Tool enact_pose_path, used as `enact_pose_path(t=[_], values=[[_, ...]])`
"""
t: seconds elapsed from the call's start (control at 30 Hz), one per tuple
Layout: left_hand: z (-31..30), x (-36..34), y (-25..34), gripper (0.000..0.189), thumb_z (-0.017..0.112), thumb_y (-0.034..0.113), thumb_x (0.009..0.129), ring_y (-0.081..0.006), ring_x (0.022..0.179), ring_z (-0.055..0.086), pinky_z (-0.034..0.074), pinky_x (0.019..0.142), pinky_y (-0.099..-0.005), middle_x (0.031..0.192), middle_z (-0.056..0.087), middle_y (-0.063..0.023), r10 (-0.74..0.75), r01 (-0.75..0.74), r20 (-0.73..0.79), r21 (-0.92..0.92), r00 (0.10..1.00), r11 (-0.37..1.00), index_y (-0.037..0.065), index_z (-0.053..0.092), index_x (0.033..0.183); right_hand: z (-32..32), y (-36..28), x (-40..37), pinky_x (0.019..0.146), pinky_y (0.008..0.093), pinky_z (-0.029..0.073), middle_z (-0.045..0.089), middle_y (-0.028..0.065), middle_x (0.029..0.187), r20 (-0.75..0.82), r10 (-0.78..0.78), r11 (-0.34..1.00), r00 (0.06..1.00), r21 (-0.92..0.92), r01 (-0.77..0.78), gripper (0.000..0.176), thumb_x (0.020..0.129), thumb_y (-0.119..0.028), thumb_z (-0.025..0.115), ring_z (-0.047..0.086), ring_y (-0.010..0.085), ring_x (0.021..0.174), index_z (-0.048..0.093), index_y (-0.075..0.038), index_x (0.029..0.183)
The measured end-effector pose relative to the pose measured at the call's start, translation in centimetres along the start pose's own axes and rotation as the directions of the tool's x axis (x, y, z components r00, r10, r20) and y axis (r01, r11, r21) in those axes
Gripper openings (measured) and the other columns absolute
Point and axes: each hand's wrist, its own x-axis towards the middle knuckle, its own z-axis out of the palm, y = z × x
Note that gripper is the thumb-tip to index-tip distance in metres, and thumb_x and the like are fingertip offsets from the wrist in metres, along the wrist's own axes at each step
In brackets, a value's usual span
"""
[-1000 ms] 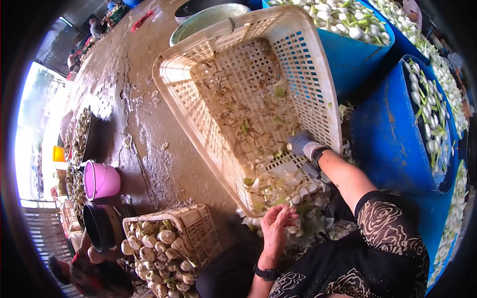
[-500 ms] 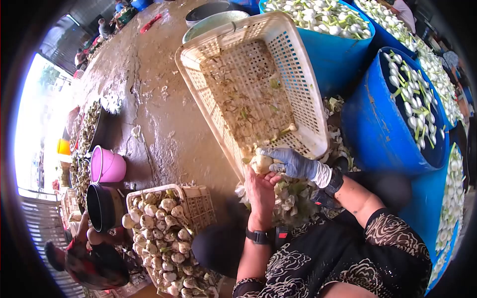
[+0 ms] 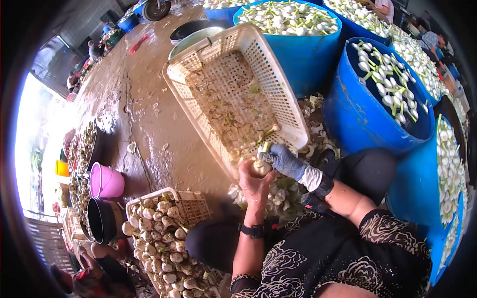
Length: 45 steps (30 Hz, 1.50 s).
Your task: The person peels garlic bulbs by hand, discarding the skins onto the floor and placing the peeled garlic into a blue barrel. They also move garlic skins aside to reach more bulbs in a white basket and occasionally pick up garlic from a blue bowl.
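My left hand (image 3: 254, 181) is bare, with its fingers curled round a pale garlic bulb (image 3: 261, 168). My right hand (image 3: 288, 161), in a grey glove, closes at the top of the same bulb, by its short green stem (image 3: 267, 147). Whether the glove also hides a tool, I cannot make out. Both hands are over the near end of a white plastic crate (image 3: 293, 131), whose floor carries brown scraps of peel. Below the hands lies a heap of pale peelings (image 3: 281, 198).
A second crate (image 3: 196, 204) at lower left is heaped with unpeeled bulbs (image 3: 161, 233). Blue barrels (image 3: 355, 107) of white bulbs line the right. Pink (image 3: 107, 180) and black (image 3: 103, 218) buckets stand left, near a co-worker (image 3: 97, 275). The floor (image 3: 154, 114) is wet.
The view has shifted, so the crate and barrels sit further left and higher. My left fingers have wrapped round the bulb, and my gloved hand has moved to its stem end.
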Motion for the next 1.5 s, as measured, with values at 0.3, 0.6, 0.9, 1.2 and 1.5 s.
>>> enact_pose_path(t=[0.3,0.6,0.9,1.2,1.5], values=[[-0.8,-0.1,0.9,0.048,0.077,0.002,0.064,-0.0132,0.078,0.059,0.050,0.069,-0.0267,0.094,0.061,-0.0069,-0.124,0.160,0.109,-0.463,0.986,0.872,-0.002,0.053,0.105,-0.8,0.3,-0.5,0.067,0.0316,0.046,0.063,0.0131,0.075,0.028,-0.083,0.989,0.996,0.125,0.079,0.015,0.084,-0.012,0.063,0.057,0.0149,0.069,0.062,0.001,0.092],[-1.1,0.2,-0.5,0.033,0.062,0.037,0.083,-0.0220,0.086,0.061,0.045,0.054,-0.0273,0.104,0.063,-0.0066,-0.209,0.635,0.601,-0.753,0.771,0.176,0.015,0.056,0.106,-3.3,-0.6,-1.2,0.065,0.0338,0.048,0.065,0.0166,0.075,0.086,-0.317,0.916,0.944,-0.229,0.329,0.016,0.079,-0.007,0.064,0.064,0.0267,0.069,0.063,0.002,0.091],[0.4,-0.5,0.5,0.054,0.069,0.025,0.076,-0.0107,0.066,0.054,0.043,0.045,-0.0233,0.088,0.059,-0.0053,-0.236,0.291,0.205,-0.303,0.950,0.907,0.006,0.044,0.119,-2.9,-1.0,-2.0,0.069,0.0310,0.046,0.064,0.0108,0.082,0.018,-0.056,0.996,0.998,-0.068,0.057,0.034,0.073,-0.013,0.075,0.055,0.0135,0.074,0.060,0.004,0.097],[0.6,-0.1,1.0,0.037,0.070,0.014,0.074,-0.0146,0.062,0.057,0.047,0.053,-0.0255,0.084,0.062,-0.0084,-0.260,0.469,0.391,-0.716,0.883,0.517,0.001,0.053,0.105,-2.7,0.1,-2.3,0.068,0.0298,0.046,0.062,0.0062,0.078,-0.125,0.053,0.990,0.991,0.139,-0.035,0.030,0.072,-0.013,0.076,0.054,0.0106,0.074,0.061,0.004,0.091],[0.2,-0.4,1.0,0.051,0.077,0.005,0.064,-0.0132,0.077,0.059,0.049,0.059,-0.0245,0.091,0.060,-0.0041,-0.171,0.474,0.458,-0.704,0.872,0.529,0.004,0.053,0.108,-5.3,3.4,-0.1,0.068,0.0336,0.046,0.059,0.0146,0.075,-0.400,0.043,0.981,0.916,-0.158,-0.115,0.021,0.076,-0.011,0.067,0.057,0.0200,0.070,0.059,0.003,0.090]])
